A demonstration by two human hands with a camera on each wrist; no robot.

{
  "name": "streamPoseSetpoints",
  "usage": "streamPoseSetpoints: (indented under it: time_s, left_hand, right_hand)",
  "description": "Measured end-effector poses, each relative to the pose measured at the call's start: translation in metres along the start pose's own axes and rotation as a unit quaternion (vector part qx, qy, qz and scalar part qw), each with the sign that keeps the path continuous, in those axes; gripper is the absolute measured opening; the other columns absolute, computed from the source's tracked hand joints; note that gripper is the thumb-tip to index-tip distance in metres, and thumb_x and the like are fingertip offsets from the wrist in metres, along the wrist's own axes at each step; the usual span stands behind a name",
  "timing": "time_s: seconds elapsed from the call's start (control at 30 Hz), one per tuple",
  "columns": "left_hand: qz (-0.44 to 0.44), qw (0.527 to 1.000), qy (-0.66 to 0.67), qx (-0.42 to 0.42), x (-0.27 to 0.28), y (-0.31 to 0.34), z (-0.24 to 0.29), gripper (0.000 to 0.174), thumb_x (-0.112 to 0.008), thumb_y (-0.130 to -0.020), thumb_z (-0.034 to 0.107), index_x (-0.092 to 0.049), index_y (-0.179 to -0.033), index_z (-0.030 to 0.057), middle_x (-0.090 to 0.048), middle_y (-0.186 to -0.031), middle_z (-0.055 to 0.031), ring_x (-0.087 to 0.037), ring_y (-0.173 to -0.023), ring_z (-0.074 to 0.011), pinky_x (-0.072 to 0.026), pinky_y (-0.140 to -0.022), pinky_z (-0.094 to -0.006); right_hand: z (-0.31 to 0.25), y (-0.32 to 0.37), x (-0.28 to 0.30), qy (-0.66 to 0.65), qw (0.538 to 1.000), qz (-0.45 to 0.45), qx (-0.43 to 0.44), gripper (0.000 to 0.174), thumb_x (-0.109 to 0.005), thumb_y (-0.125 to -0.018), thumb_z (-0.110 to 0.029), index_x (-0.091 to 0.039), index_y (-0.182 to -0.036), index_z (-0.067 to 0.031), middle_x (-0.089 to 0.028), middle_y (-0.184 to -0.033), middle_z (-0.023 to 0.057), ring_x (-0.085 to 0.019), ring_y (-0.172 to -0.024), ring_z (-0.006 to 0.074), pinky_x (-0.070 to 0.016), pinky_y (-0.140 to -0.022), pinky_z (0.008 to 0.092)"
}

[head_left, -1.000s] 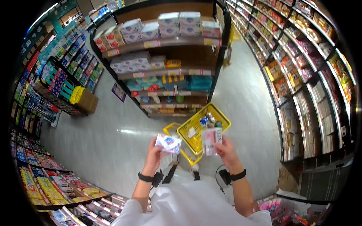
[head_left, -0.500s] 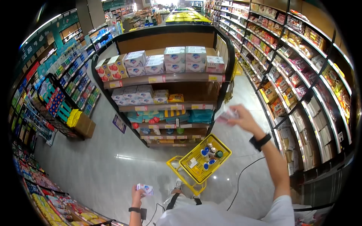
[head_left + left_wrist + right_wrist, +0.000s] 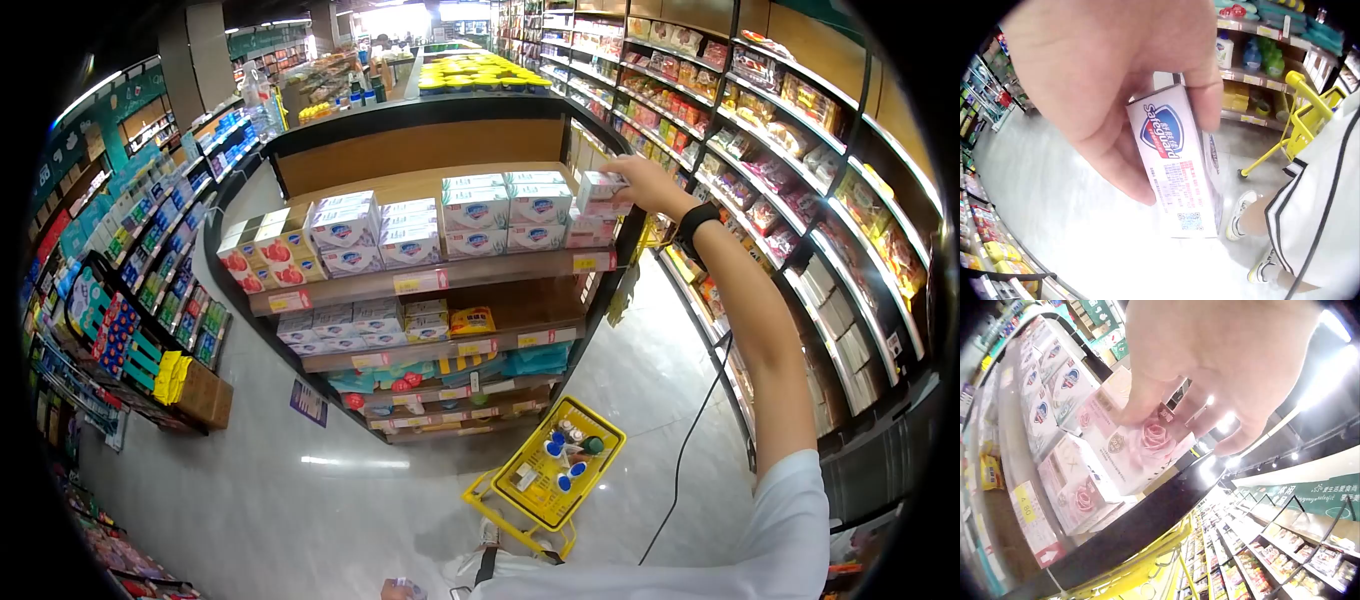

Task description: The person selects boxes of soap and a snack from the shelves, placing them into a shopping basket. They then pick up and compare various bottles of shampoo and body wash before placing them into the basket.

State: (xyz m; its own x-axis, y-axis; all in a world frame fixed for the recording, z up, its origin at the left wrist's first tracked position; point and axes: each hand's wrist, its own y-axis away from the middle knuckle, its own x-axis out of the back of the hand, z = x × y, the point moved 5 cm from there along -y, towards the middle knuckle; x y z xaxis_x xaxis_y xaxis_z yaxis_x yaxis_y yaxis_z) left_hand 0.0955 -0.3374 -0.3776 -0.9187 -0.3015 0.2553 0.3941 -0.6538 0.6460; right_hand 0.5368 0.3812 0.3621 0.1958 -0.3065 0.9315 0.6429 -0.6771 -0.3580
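Observation:
My right hand (image 3: 640,185) reaches to the right end of the top shelf (image 3: 430,272). In the right wrist view its thumb and fingers grip a pink LUX-style soap box (image 3: 1147,447) printed with a rose. This box sits over a similar rose soap box (image 3: 1075,494) at the shelf edge, beside stacked white Safeguard boxes (image 3: 1054,381). My left hand (image 3: 1110,87) hangs low by my body and pinches a white Safeguard soap box (image 3: 1169,162) between thumb and fingers. Only a bit of that hand shows at the bottom of the head view.
A yellow wheeled basket (image 3: 535,520) with several bottles stands on the floor by my feet. The shelf's black frame (image 3: 628,240) rises right beside my right hand. Snack shelves (image 3: 760,170) line the right side. A black cable (image 3: 690,440) hangs below my right arm.
My right hand has carried the pink soap box from near my body up to the top shelf. My left hand has dropped towards the bottom of the head view, still holding its Safeguard box.

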Motion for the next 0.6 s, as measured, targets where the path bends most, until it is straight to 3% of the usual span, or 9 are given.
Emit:
streamPoseSetpoints:
  time_s: [0.1, 0.17, 0.2, 0.27, 0.5, 0.57, 0.6]
  left_hand:
    - [-0.015, 0.994, 0.106, 0.030, -0.009, -0.006, 0.004, 0.037, -0.046, -0.095, 0.029, -0.061, -0.085, -0.0025, -0.066, -0.075, -0.0152, -0.067, -0.067, -0.0287, -0.0566, -0.053, -0.0412]
    - [0.008, 0.991, -0.103, -0.086, -0.007, -0.027, 0.014, 0.030, -0.047, -0.094, 0.024, -0.059, -0.091, -0.0027, -0.066, -0.078, -0.0141, -0.066, -0.072, -0.0280, -0.0568, -0.060, -0.0412]
    - [0.004, 0.991, -0.103, -0.086, -0.009, -0.038, 0.011, 0.030, -0.047, -0.094, 0.024, -0.059, -0.091, -0.0027, -0.066, -0.078, -0.0141, -0.066, -0.072, -0.0280, -0.0568, -0.060, -0.0412]
    - [-0.002, 0.993, 0.118, -0.026, -0.009, -0.056, -0.002, 0.021, -0.050, -0.090, 0.016, -0.056, -0.099, -0.0024, -0.067, -0.082, -0.0129, -0.066, -0.074, -0.0265, -0.0561, -0.063, -0.0396]
    - [-0.106, 0.993, 0.035, 0.030, -0.007, -0.058, 0.040, 0.020, -0.051, -0.086, 0.007, -0.054, -0.103, -0.0030, -0.068, -0.087, -0.0136, -0.066, -0.084, -0.0241, -0.0562, -0.069, -0.0373]
    - [-0.114, 0.989, -0.064, 0.069, -0.004, -0.064, 0.045, 0.027, -0.057, -0.083, 0.006, -0.053, -0.108, -0.0047, -0.067, -0.094, -0.0158, -0.065, -0.094, -0.0228, -0.0563, -0.073, -0.0349]
    - [-0.113, 0.989, -0.062, 0.072, -0.004, -0.065, 0.053, 0.027, -0.057, -0.083, 0.006, -0.053, -0.108, -0.0047, -0.067, -0.094, -0.0158, -0.065, -0.094, -0.0228, -0.0563, -0.073, -0.0349]
  right_hand:
    - [-0.008, -0.007, -0.009, -0.003, 0.998, -0.041, -0.045, 0.054, -0.077, -0.067, -0.015, -0.061, -0.119, -0.0130, -0.062, -0.113, 0.0109, -0.058, -0.105, 0.0326, -0.0454, -0.086, 0.0435]
    - [-0.003, -0.013, -0.020, 0.012, 0.998, -0.049, -0.042, 0.053, -0.077, -0.069, -0.016, -0.060, -0.120, -0.0142, -0.062, -0.112, 0.0106, -0.057, -0.106, 0.0323, -0.0434, -0.086, 0.0451]
    - [-0.003, -0.015, -0.023, 0.023, 0.997, -0.053, -0.041, 0.054, -0.076, -0.070, -0.017, -0.059, -0.121, -0.0151, -0.062, -0.112, 0.0101, -0.056, -0.107, 0.0318, -0.0424, -0.086, 0.0457]
    - [-0.001, -0.016, -0.027, 0.035, 0.997, -0.060, -0.044, 0.055, -0.076, -0.070, -0.017, -0.059, -0.122, -0.0160, -0.062, -0.112, 0.0096, -0.055, -0.108, 0.0313, -0.0415, -0.086, 0.0463]
    - [-0.007, -0.016, -0.021, 0.051, 0.992, -0.092, -0.062, 0.059, -0.076, -0.071, -0.018, -0.056, -0.126, -0.0185, -0.060, -0.115, 0.0086, -0.053, -0.112, 0.0305, -0.0405, -0.087, 0.0469]
    - [-0.008, -0.015, -0.022, 0.043, 0.992, -0.097, -0.067, 0.061, -0.076, -0.069, -0.019, -0.055, -0.127, -0.0179, -0.058, -0.117, 0.0102, -0.052, -0.112, 0.0314, -0.0405, -0.090, 0.0461]
    - [-0.010, -0.012, -0.018, 0.031, 0.997, -0.045, -0.051, 0.065, -0.077, -0.067, -0.019, -0.054, -0.128, -0.0159, -0.056, -0.119, 0.0126, -0.050, -0.114, 0.0327, -0.0399, -0.093, 0.0446]
